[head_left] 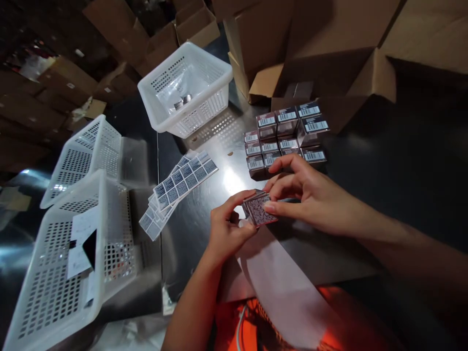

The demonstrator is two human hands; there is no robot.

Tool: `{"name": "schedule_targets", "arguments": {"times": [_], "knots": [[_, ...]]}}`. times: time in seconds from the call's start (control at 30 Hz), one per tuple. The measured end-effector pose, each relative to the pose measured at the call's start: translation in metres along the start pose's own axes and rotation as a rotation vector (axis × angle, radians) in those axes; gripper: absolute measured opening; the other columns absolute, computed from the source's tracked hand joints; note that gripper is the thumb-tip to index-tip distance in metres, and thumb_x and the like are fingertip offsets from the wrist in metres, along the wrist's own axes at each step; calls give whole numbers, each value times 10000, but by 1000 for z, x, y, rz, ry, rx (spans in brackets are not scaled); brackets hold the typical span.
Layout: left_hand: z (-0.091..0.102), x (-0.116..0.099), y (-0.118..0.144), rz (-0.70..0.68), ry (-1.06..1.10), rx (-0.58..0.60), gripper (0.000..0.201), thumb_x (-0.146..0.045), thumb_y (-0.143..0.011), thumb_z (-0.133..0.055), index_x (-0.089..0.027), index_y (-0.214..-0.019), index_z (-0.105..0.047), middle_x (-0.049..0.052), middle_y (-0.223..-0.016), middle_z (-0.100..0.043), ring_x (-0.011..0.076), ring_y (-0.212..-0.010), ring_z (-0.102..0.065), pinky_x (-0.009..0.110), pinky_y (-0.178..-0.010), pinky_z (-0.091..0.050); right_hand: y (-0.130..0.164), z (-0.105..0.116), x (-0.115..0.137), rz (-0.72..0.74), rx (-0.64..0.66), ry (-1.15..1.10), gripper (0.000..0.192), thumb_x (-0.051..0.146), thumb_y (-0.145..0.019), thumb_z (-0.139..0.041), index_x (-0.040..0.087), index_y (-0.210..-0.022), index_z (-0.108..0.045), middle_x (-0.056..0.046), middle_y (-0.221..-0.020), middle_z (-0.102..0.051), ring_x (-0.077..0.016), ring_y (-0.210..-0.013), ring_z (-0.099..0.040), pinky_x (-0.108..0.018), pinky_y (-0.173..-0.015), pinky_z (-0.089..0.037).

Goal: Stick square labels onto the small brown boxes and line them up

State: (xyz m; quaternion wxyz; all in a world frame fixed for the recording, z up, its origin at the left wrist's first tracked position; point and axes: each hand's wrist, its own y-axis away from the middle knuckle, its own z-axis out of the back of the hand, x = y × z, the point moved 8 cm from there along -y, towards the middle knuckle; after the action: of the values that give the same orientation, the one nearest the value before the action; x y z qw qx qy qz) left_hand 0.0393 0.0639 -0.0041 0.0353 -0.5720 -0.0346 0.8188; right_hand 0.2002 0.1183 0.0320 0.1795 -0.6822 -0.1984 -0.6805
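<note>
In the middle of the head view, my left hand [228, 226] grips a small box [260, 209] by its left side, fingers closed round it. The face toward me bears a panel of fine print. My right hand [303, 195] has its thumb pressed on the right edge of that face, with fingers curled behind the box's top edge. Below both hands a long white paper strip [285, 282] hangs over my lap. Just beyond my right hand, several dark boxes with barcode labels [268, 146] stand close together in rows.
Printed sticker sheets [186, 178] lie fanned on the metal table [190, 253]. A white basket [204, 109] with small pieces inside stands behind them. Two more baskets stand at the left, the nearer basket [54, 273] holding papers. Open cardboard cartons [329, 29] rise at the back.
</note>
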Motion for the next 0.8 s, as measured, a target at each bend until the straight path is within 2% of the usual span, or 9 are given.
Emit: {"name": "schedule_targets", "arguments": {"times": [0.27,0.57,0.8], "knots": [[0,-1,0,4,-29,-2,557,-140,-654,-789,-278,-1190,-724,-2,-1065,-756,-4,-450,-334,148,-400,-269,0,0,-1,-35,13,-39,545,330,-726,-849,250,-1074,-437,45,-740,-686,-208,-852,-699,-329,-800,-558],[-1,-1,0,-4,-10,-1,569,-120,-647,-794,-291,-1184,-720,-13,-1042,-760,-8,-443,-334,137,-400,-259,0,-1,0,-13,2,-17,512,290,-729,-824,255,-1064,-438,45,-719,-683,-228,-927,-690,-360,-859,-553],[-1,1,1,35,-28,5,554,-155,-654,-789,-258,-1194,-722,20,-1062,-757,4,-448,-325,158,-410,-266,-1,-1,-1,6,-5,12,500,285,-736,-800,255,-1069,-428,47,-705,-689,-218,-876,-693,-379,-860,-567]]}}
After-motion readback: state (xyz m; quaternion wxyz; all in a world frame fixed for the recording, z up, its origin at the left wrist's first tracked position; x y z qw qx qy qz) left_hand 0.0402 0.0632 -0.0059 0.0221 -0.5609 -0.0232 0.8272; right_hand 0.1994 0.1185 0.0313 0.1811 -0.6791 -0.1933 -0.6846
